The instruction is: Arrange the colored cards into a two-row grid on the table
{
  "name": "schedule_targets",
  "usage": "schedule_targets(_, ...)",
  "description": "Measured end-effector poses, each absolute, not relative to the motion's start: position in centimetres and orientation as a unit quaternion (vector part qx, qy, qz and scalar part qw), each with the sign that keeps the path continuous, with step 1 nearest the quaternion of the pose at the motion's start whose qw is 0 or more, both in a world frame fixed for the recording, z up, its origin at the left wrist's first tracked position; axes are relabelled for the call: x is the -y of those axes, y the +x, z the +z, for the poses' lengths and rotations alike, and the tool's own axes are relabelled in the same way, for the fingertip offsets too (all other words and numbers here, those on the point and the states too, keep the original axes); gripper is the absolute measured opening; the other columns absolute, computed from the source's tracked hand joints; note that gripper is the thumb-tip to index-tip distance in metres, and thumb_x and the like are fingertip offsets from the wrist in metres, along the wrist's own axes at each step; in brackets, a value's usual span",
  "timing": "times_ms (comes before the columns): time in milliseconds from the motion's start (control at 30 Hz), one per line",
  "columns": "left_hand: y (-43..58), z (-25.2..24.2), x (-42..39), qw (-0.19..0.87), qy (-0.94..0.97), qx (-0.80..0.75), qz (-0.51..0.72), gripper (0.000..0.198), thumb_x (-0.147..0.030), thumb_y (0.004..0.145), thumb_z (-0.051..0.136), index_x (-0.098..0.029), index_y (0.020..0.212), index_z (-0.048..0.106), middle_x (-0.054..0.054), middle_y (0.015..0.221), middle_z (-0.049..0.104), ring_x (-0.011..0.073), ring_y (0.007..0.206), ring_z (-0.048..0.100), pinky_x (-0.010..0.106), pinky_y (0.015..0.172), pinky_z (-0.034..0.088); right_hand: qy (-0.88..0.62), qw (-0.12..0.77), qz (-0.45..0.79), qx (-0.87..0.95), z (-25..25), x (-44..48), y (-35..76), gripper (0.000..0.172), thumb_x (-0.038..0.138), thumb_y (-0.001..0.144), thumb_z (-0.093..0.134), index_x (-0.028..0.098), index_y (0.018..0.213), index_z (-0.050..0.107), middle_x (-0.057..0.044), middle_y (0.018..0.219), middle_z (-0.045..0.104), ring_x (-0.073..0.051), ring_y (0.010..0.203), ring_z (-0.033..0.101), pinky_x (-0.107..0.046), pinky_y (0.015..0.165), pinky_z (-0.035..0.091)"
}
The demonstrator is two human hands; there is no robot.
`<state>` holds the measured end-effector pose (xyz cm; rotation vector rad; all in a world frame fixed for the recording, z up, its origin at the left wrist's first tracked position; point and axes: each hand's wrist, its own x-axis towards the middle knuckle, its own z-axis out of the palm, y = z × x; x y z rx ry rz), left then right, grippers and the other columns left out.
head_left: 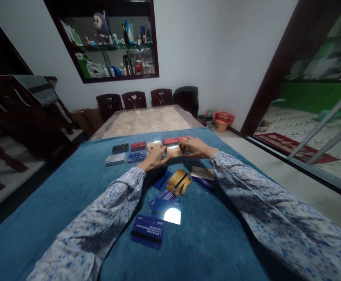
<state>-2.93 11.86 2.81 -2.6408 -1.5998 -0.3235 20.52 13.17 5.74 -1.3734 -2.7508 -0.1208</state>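
Observation:
Both my hands are at the far rows of card stacks on a blue cloth. Between them lies a shiny stack of gold cards [174,151]. Bent fingers of my left hand [155,158] press its left edge, and my right hand [197,148] pinches its right edge. Red card stacks [170,141] sit just behind. To the left are a black stack [120,148], a red stack [138,146], a silver stack [115,159] and a blue stack [136,157]. Nearer me lie loose gold cards [179,181] and loose blue cards [147,231], partly overlapping.
The blue cloth [79,187] covers the near part of a long marble-topped table [147,119]. Dark chairs [134,100] stand at its far end. A wall cabinet [120,80] holds bottles and a plush toy. Right of the table is a sliding glass door [328,125].

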Motion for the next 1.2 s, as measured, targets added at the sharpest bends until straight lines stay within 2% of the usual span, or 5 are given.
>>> schedule_targets(400, -1.7, 3.5, -14.5, 0.026, -0.841, 0.539, -0.047, 0.035, -0.031, 0.086, 0.061, -0.017, 0.117, 0.066, 0.017, 0.131, 0.059, 0.0349, 0.126, 0.051, 0.050, 0.101, 0.036, -0.473, -0.012, -0.016, 0.881, 6.4, -15.9, 20.0, 0.023, 0.031, 0.088, 0.061, 0.024, 0.108, 0.069, -0.009, 0.119, 0.073, -0.029, 0.112, 0.059, -0.034, 0.084, 0.046)
schedule_targets(567, -1.5, 3.6, -15.3, 0.023, -0.833, 0.551, -0.039, 0.036, -0.037, 0.087, 0.058, -0.019, 0.116, 0.069, 0.016, 0.128, 0.063, 0.0363, 0.123, 0.053, 0.052, 0.100, 0.039, -0.486, -0.024, -0.007, 0.874, 6.1, -17.0, 19.6, 0.035, 0.046, 0.087, 0.064, 0.023, 0.114, 0.069, -0.010, 0.120, 0.072, -0.030, 0.113, 0.060, -0.035, 0.084, 0.048)
schedule_targets(833, -1.8, 2.9, -16.9, 0.014, -0.834, 0.551, -0.003, 0.038, -0.036, 0.081, 0.063, -0.020, 0.115, 0.069, 0.015, 0.125, 0.068, 0.0392, 0.125, 0.053, 0.053, 0.101, 0.039, -0.483, -0.044, -0.010, 0.874, 5.5, -18.5, 19.1, 0.043, 0.044, 0.085, 0.066, 0.027, 0.123, 0.070, -0.009, 0.121, 0.073, -0.027, 0.110, 0.066, -0.032, 0.085, 0.049)
schedule_targets(1067, -1.7, 2.5, -17.2, 0.000, -0.839, 0.544, -0.001, 0.033, -0.034, 0.082, 0.061, -0.019, 0.110, 0.068, 0.015, 0.119, 0.070, 0.0381, 0.125, 0.052, 0.056, 0.103, 0.038, -0.482, -0.057, -0.012, 0.874, 5.0, -19.1, 19.0, 0.040, 0.050, 0.085, 0.067, 0.024, 0.114, 0.075, -0.012, 0.118, 0.074, -0.026, 0.103, 0.068, -0.028, 0.081, 0.049)
schedule_targets(1200, -1.8, 2.5, -17.2, -0.003, -0.843, 0.537, 0.002, 0.028, -0.032, 0.082, 0.061, -0.019, 0.105, 0.068, 0.015, 0.117, 0.070, 0.0374, 0.126, 0.051, 0.056, 0.103, 0.038, -0.481, -0.059, -0.017, 0.875, 4.8, -19.1, 18.8, 0.040, 0.048, 0.086, 0.065, 0.023, 0.117, 0.075, -0.011, 0.114, 0.075, -0.024, 0.102, 0.068, -0.026, 0.081, 0.049)
